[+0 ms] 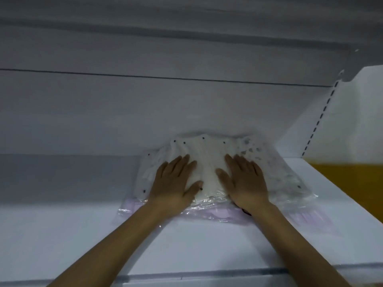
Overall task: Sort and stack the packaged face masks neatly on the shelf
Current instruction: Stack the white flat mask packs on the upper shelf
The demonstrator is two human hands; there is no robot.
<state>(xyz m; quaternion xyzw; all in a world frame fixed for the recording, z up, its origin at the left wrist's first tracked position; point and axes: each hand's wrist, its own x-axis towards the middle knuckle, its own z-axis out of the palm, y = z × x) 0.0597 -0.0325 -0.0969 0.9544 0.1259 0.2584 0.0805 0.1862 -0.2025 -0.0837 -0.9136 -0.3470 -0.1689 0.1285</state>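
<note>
Both forearms are being extended over the shelf (186,251). The left hand (174,183) and right hand (245,182) are being pressed flat, fingers straight, side by side on the stack of mask packs (209,156). The stack is being held directly beneath both hands, equally near each, with its long axis left to right against the back panel (145,112).

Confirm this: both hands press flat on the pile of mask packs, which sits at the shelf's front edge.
Not right. The pile of mask packs sits far back on the shelf, against the rear panel, not at the front edge; the head view shows bare shelf before it. The left hand and right hand do press flat on it.
</note>
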